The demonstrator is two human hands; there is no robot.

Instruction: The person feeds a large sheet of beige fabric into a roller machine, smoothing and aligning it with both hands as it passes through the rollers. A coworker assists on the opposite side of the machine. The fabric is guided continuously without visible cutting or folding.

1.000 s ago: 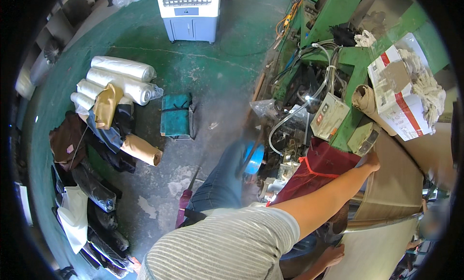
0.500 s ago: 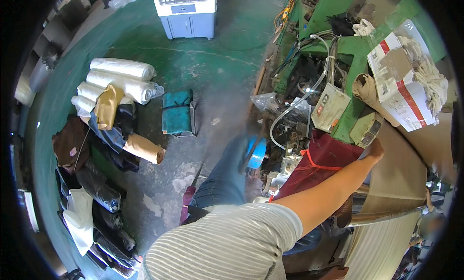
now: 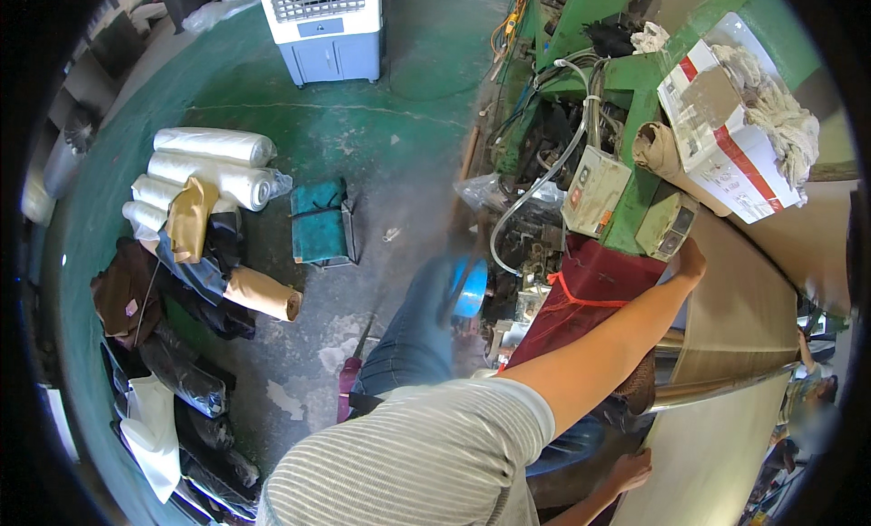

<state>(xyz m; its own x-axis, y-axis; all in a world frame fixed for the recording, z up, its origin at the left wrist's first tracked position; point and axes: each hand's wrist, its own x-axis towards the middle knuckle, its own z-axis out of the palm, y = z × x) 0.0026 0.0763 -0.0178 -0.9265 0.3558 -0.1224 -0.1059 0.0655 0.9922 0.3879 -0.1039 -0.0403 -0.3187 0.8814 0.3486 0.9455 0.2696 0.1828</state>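
My left arm stretches to the right over a dark red cloth (image 3: 581, 285) tied with an orange-red strip. My left hand (image 3: 691, 261) is at the lower edge of a small beige control box (image 3: 668, 225); its fingers are mostly hidden, so I cannot tell whether it presses or grips. Lower down, my right hand (image 3: 631, 471) is beside the left edge of a wide beige fabric sheet (image 3: 703, 462). Its fingers look curled together, and anything between them is hidden. The sheet runs past a shiny metal roller (image 3: 717, 390).
A green machine frame (image 3: 635, 90) carries a larger control box (image 3: 596, 190), hoses and a white carton (image 3: 726, 145) of rags. A blue drum (image 3: 470, 288) sits by my leg. On the floor lie plastic-wrapped rolls (image 3: 213, 176), a teal-topped stool (image 3: 319, 222) and an air cooler (image 3: 325, 36).
My right hand has risen from the lower edge and come closer to the fabric's edge. My left hand stays near the small control box. The whole view has shifted slightly.
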